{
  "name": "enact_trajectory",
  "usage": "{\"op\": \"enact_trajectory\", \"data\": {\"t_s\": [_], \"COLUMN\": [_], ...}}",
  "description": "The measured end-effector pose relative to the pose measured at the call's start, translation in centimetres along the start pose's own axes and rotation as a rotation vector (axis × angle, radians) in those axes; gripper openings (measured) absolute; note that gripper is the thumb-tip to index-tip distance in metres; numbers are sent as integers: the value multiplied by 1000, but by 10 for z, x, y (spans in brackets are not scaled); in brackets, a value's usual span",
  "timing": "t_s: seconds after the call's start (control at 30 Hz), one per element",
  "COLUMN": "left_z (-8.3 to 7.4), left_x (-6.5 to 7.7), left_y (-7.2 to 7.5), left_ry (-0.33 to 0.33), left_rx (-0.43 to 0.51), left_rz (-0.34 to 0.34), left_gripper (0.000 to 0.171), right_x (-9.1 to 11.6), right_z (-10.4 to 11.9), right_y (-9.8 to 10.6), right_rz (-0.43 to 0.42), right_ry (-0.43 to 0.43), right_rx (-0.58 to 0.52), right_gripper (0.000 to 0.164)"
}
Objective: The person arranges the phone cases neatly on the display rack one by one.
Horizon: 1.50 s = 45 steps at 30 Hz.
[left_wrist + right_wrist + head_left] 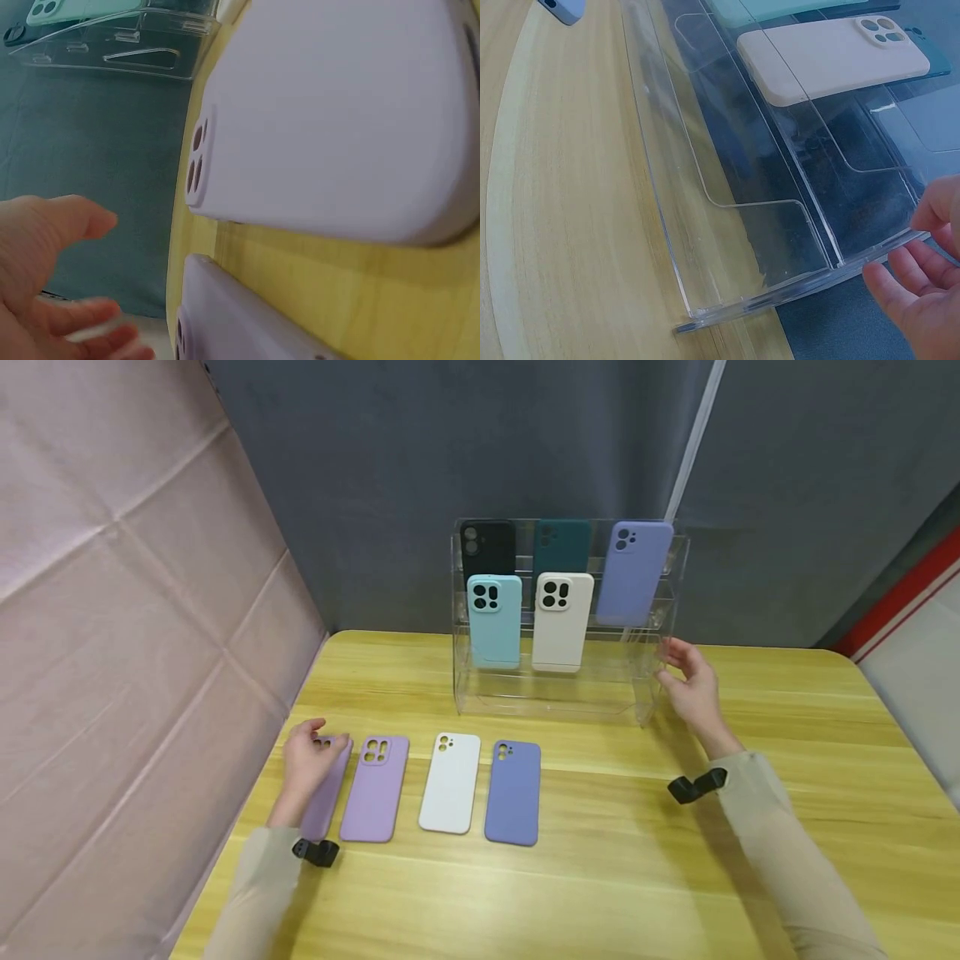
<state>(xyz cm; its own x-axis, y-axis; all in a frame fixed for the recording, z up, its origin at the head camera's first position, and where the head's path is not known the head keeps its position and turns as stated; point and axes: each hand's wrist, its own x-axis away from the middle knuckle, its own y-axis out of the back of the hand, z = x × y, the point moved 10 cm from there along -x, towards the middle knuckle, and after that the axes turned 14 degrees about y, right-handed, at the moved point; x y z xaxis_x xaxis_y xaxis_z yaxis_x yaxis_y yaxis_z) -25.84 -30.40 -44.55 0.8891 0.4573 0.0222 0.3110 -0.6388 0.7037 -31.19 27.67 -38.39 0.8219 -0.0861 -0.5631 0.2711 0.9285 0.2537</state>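
Note:
My left hand hovers over the leftmost purple phone case, fingers loosely bent and partly covering it. In the left wrist view those fingers have only air between them. Another purple phone case lies just to the right, followed by a white case and a blue-violet case. At the right side of a clear acrylic display rack is my right hand; its thumb and fingers are spread apart, with the fingertips right at the side panel.
The rack's lower row holds a light blue case and a cream case. Above them stand a black case, a dark teal case and a lavender case, which leans. A grey curtain hangs behind the wooden table.

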Motion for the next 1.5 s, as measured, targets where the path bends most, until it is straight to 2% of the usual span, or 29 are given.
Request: {"op": "enact_trajectory", "data": {"t_s": [0.17, 0.27, 0.47, 0.73, 1.07, 1.27, 1.5], "left_z": [6, 14, 25, 31, 30, 5, -32], "left_x": [3, 2, 3, 3, -1, 1, 6], "left_y": [-4, -7, -12, -15, -13, -7, -11], "left_ry": [38, 89, 192, 214, 205, 97, 16], "left_rx": [-260, -389, -480, -491, -460, -406, -345], "left_rz": [22, 48, 113, 151, 111, 23, -20], "left_gripper": [76, 86, 89, 85, 84, 87, 86], "right_x": [1, 1, 0, 1, 0, 0, 1], "right_z": [23, 27, 27, 27, 28, 28, 27], "right_y": [-3, -3, -3, -3, -3, -4, -4], "right_rz": [14, 23, 18, 26, 26, 25, 21], "right_ry": [4, -6, -9, -1, 4, 11, 11], "right_rx": [5, 14, 6, 31, 36, 27, 31], "right_gripper": [43, 43, 43, 43, 43, 43, 43]}}
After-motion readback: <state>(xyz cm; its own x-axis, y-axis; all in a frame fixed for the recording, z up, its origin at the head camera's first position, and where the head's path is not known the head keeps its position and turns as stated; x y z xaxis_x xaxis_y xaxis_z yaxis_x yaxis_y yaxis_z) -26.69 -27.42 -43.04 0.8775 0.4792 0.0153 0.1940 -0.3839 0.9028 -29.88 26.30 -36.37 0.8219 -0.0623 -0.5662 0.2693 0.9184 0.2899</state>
